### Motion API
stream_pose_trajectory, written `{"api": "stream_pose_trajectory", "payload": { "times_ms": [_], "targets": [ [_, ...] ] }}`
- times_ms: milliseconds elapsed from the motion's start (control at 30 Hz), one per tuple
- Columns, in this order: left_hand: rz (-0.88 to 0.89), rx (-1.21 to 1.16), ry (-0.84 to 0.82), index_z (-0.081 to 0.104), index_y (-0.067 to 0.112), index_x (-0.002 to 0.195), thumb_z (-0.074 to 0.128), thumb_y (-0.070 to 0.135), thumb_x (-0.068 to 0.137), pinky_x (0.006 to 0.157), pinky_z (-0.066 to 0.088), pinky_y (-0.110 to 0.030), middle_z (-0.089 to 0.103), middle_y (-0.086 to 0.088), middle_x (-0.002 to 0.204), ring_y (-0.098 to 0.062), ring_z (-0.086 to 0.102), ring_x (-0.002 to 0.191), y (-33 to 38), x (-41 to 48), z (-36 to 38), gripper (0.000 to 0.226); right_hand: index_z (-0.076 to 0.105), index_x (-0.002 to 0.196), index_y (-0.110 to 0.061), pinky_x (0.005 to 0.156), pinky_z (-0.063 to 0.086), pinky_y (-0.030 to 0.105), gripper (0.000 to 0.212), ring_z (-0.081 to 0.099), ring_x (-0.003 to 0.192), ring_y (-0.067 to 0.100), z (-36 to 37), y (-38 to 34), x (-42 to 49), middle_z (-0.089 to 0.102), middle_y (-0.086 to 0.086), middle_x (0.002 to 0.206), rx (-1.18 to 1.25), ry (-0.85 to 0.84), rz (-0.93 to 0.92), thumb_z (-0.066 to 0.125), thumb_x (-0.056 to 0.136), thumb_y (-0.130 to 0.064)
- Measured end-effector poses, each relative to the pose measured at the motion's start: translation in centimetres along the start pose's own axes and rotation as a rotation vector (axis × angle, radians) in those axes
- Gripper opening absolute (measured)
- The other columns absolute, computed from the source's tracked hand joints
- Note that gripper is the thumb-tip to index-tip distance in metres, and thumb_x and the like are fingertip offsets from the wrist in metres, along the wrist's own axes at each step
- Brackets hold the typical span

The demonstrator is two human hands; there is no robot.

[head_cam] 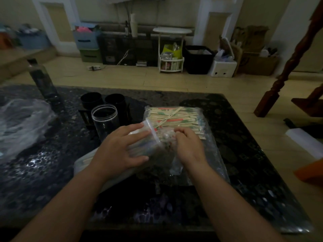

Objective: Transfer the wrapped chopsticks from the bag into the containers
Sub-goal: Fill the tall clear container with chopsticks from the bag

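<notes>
the bag (215, 155) was pressed down by the flat, open left hand (122, 149) so wrapped chopsticks (174, 117) could seemingly be gripped by the curled right hand (187, 145) beside the clear jar (104, 119).

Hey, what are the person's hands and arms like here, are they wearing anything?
No gloves on the left hand or the right hand. The left forearm and the right forearm are uncovered, with no sleeve in view. No watch, ring or bracelet shows, though the light is dim.
</notes>
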State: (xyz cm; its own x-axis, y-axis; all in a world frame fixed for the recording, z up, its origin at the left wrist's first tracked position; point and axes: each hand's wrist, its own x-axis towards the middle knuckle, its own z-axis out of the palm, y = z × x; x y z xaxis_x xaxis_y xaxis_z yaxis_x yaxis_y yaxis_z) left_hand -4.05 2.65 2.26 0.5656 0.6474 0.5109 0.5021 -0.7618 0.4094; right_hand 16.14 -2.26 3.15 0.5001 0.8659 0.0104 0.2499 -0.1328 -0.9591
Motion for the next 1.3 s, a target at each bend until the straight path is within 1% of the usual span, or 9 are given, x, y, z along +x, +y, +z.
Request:
{"api": "stream_pose_trajectory", "payload": {
  "times_ms": [167, 267, 433, 567, 733, 867, 1000, 1133, 1300],
  "targets": [
    [-0.089, -0.055, -0.018, 0.042, 0.039, 0.141, 0.069, 0.064, 0.060, 0.103, 0.018, 0.000, 0.035, 0.015, 0.147, 0.011, 0.027, 0.131, 0.2, 0.0, -0.3, 0.088, 0.068, 0.101, -0.020, 0.075, 0.058, 0.042, 0.027, 0.067, 0.085, 0.025, 0.0, 0.1, -0.4, 0.072, 0.006, 0.092, 0.443, -0.228, 0.494, 0.049, 0.096, -0.039],
    [-0.174, -0.042, -0.071, 0.021, 0.042, 0.146, 0.066, 0.069, 0.056, 0.109, 0.016, -0.013, 0.024, 0.019, 0.152, 0.008, 0.018, 0.138, -0.4, 0.1, -0.5, 0.104, 0.068, 0.093, -0.016, 0.077, 0.057, 0.044, 0.023, 0.066, 0.087, 0.029, -0.1, -0.1, -0.6, 0.070, 0.009, 0.085, 0.542, -0.247, 0.500, 0.051, 0.096, -0.030],
    [-0.175, 0.093, -0.132, 0.020, 0.042, 0.150, 0.058, 0.076, 0.059, 0.111, 0.021, -0.026, 0.027, 0.012, 0.156, -0.008, 0.026, 0.141, -0.8, 0.1, -0.5, 0.104, 0.068, 0.085, -0.017, 0.079, 0.057, 0.043, 0.021, 0.065, 0.081, 0.026, 0.3, 0.0, -0.6, 0.070, 0.004, 0.074, 0.555, -0.243, 0.466, 0.051, 0.094, -0.027],
    [-0.123, 0.134, -0.165, 0.014, 0.052, 0.146, 0.054, 0.078, 0.063, 0.108, 0.022, -0.023, 0.014, 0.022, 0.157, 0.006, 0.019, 0.137, -0.6, -0.3, -0.5, 0.096, 0.068, 0.089, -0.017, 0.076, 0.056, 0.042, 0.020, 0.066, 0.079, 0.026, 0.2, 0.2, -0.7, 0.070, 0.004, 0.076, 0.552, -0.240, 0.447, 0.051, 0.093, -0.026],
    [0.095, 0.159, -0.109, 0.032, 0.038, 0.148, 0.064, 0.063, 0.068, 0.108, 0.038, -0.038, 0.034, 0.008, 0.154, -0.015, 0.044, 0.132, -0.4, -0.4, 0.1, 0.089, 0.069, 0.090, -0.016, 0.073, 0.056, 0.041, 0.022, 0.066, 0.078, 0.026, 0.2, 0.6, -0.7, 0.070, 0.002, 0.067, 0.525, -0.218, 0.471, 0.051, 0.093, -0.028],
    [0.061, 0.111, -0.088, 0.034, 0.039, 0.147, 0.064, 0.062, 0.071, 0.103, 0.043, -0.047, 0.035, 0.011, 0.154, -0.018, 0.046, 0.130, -0.8, -0.5, 0.2, 0.085, 0.070, 0.094, -0.016, 0.073, 0.057, 0.040, 0.021, 0.067, 0.076, 0.025, -0.1, 0.8, -0.4, 0.072, 0.002, 0.073, 0.494, -0.244, 0.443, 0.052, 0.093, -0.028],
    [0.015, 0.107, -0.060, 0.037, 0.039, 0.147, 0.063, 0.062, 0.072, 0.101, 0.043, -0.050, 0.033, 0.012, 0.155, -0.021, 0.046, 0.130, -1.3, -0.5, 0.2, 0.083, 0.060, 0.086, -0.011, 0.059, 0.046, 0.033, 0.015, 0.057, 0.065, 0.024, -1.0, 1.3, 0.8, 0.060, 0.006, 0.071, 0.331, -0.172, 0.282, 0.050, 0.089, -0.021],
    [-0.002, 0.113, -0.040, 0.043, 0.034, 0.145, 0.062, 0.061, 0.071, 0.102, 0.043, -0.046, 0.035, 0.010, 0.153, -0.021, 0.047, 0.128, -1.2, -0.5, 0.0, 0.081, 0.063, 0.086, -0.006, 0.044, 0.044, 0.025, 0.019, 0.059, 0.052, 0.023, -2.7, 2.7, 1.6, 0.063, 0.010, 0.069, -0.202, -0.230, 0.186, 0.047, 0.093, -0.014],
    [-0.014, 0.123, -0.042, 0.045, 0.032, 0.144, 0.061, 0.061, 0.071, 0.103, 0.041, -0.042, 0.036, 0.009, 0.153, -0.021, 0.047, 0.127, -1.1, -0.4, 0.0, 0.081, 0.072, 0.097, -0.009, 0.079, 0.055, 0.033, 0.026, 0.070, 0.091, 0.030, -2.8, 4.4, 1.1, 0.072, 0.015, 0.101, -0.911, -0.485, 0.177, 0.056, 0.085, -0.026]
  ]
}}
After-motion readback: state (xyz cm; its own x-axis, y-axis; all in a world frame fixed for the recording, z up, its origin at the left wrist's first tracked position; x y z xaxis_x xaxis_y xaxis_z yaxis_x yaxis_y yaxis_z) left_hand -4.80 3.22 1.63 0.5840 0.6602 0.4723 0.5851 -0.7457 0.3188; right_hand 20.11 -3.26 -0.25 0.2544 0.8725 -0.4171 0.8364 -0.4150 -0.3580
